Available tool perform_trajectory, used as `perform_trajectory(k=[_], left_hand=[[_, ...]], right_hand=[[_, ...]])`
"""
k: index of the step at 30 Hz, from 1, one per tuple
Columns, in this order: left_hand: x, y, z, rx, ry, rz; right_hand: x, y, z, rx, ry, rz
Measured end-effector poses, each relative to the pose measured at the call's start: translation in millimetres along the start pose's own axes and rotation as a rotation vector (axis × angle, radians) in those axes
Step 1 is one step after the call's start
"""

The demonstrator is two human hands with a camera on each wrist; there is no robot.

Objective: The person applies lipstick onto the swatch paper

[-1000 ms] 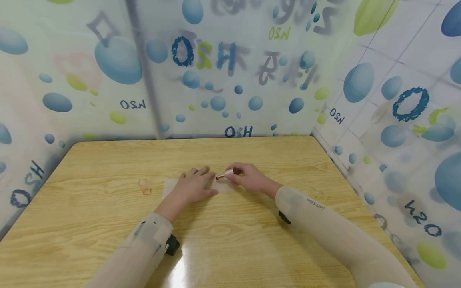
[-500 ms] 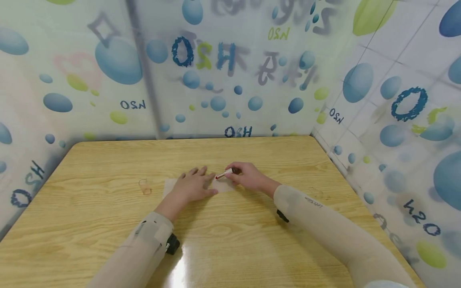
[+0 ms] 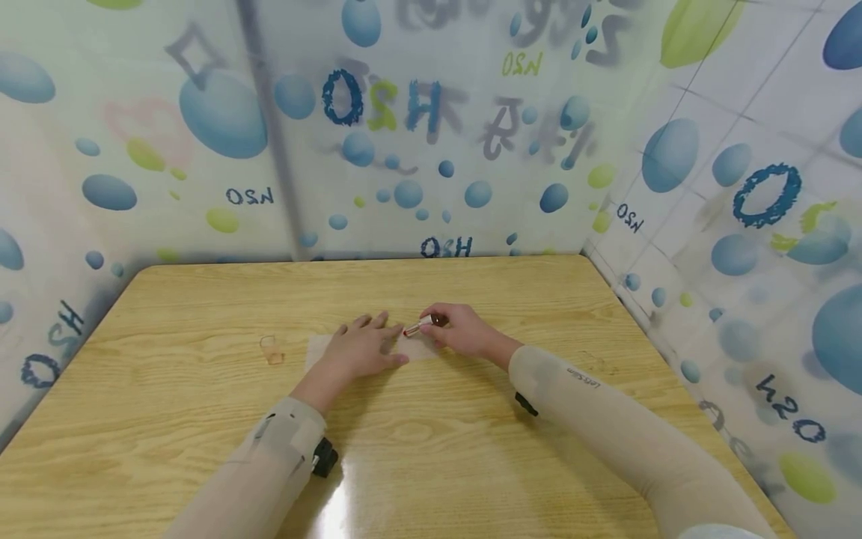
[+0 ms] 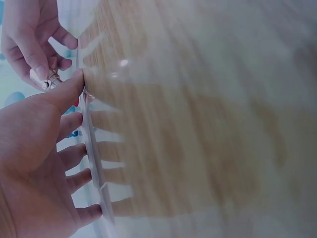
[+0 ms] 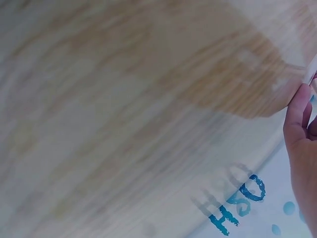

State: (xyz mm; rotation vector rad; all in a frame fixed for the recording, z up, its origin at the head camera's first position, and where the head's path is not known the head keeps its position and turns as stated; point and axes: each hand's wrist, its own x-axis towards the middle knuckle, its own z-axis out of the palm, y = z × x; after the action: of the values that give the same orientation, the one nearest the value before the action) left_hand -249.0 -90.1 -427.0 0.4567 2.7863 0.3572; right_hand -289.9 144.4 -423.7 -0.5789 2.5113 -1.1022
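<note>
A thin white sheet of paper or tissue lies on the wooden table. My left hand rests on it with fingers spread, and in the left wrist view those fingertips press down along it. Between thumb and fingers my right hand grips a lipstick, tilted with its red tip toward the sheet, close to the left fingers. Whether the tip touches the sheet cannot be made out. The right wrist view catches only part of the right hand at its edge; the lipstick is mostly hidden there.
A small clear, orange-tinted piece lies on the table left of the sheet. Behind the table hangs a patterned wall covering, and another patterned wall runs along the right side.
The right forearm has shifted very slightly leftward, and the lipstick's angle has changed a little. The left hand stays in place on the sheet.
</note>
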Motion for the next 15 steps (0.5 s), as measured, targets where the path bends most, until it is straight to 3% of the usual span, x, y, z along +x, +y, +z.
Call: perform_trajectory(k=[15], left_hand=[[-1.6,1.6,-1.3,-0.006,0.007,-0.005]], right_hand=[[2.5,0.2,2.2,-0.044,0.008,-0.009]])
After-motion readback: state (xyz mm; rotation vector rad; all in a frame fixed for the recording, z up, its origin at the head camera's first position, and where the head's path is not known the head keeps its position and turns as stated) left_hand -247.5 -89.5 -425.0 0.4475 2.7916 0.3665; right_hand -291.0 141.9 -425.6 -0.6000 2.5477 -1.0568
